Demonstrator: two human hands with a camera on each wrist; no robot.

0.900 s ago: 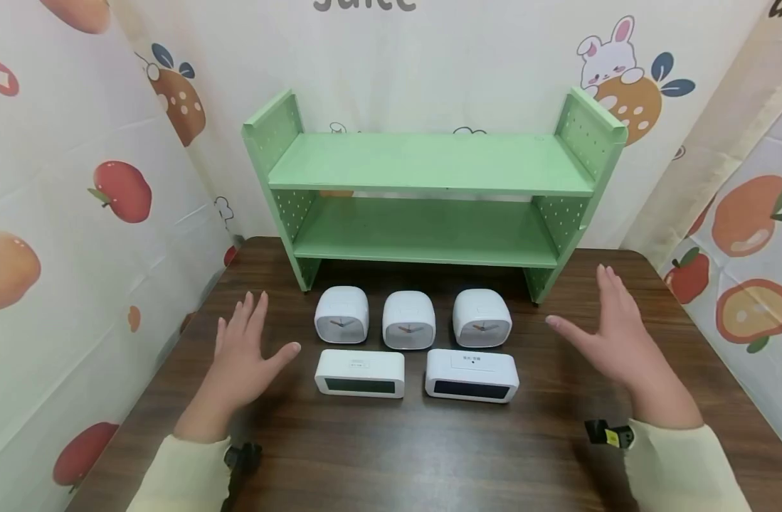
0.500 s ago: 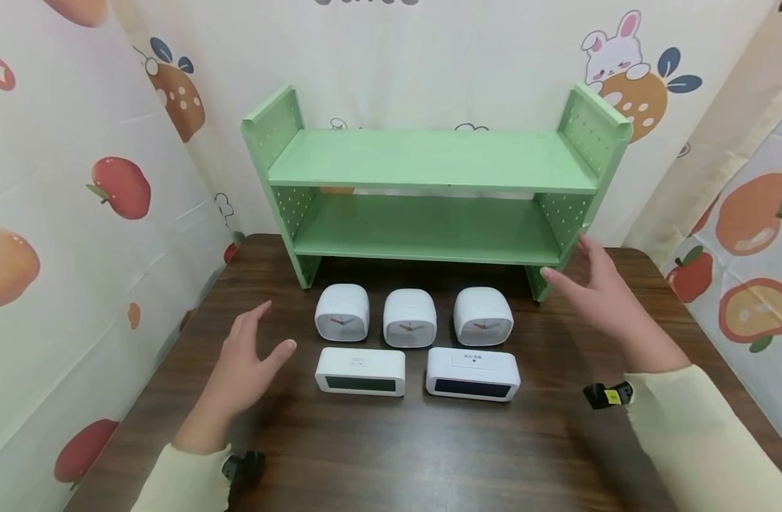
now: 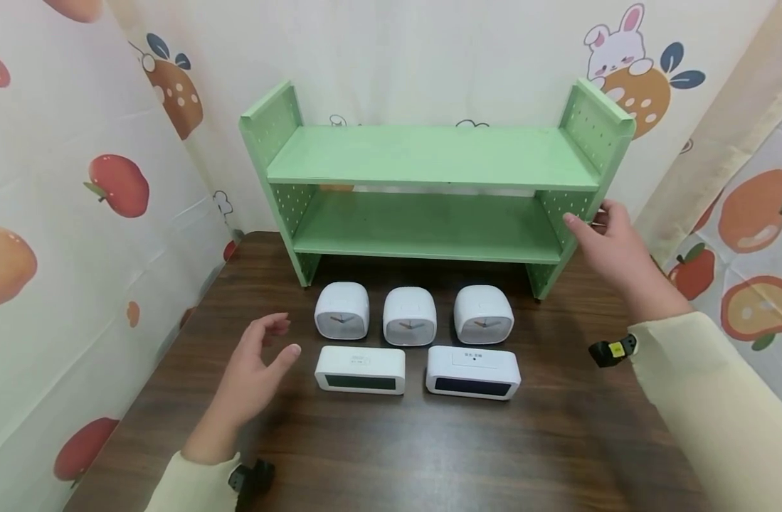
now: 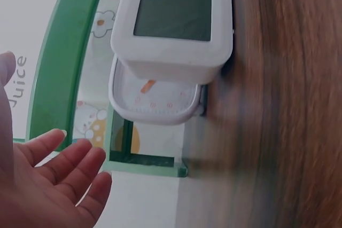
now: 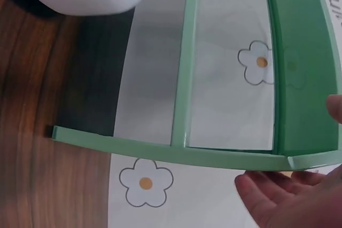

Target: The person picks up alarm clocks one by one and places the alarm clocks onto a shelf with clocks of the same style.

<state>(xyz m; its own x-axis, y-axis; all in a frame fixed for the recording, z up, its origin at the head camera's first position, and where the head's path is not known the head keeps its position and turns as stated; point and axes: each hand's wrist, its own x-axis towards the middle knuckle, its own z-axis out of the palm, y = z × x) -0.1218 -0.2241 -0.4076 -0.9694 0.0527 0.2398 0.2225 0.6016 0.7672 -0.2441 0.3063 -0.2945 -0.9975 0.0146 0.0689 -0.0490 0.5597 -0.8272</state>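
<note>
In the head view my right hand (image 3: 623, 262) is at the right side panel of a green two-tier desk shelf (image 3: 423, 158), its thumb before the inner face and its curled fingers round the outer side. The right wrist view has the fingertips (image 5: 250, 184) against the panel's outside; how firm the hold is does not show. My left hand (image 3: 250, 373) hovers over the table, loosely bent and holding nothing, left of a white digital clock (image 3: 360, 370). Beside that clock stands a second digital clock (image 3: 472, 372). Behind them are three rounded white analog clocks (image 3: 410, 316).
The clocks stand on a dark brown wooden table (image 3: 391, 455), in front of the shelf. A white curtain (image 3: 429, 64) with fruit and rabbit prints hangs behind the shelf. A similar printed sheet (image 3: 57, 299) borders the table at left, and another at right.
My right hand has moved up and inward from the table's right side to the shelf's side panel. The left hand's fingers have bent a little. The shelf and clocks stay put.
</note>
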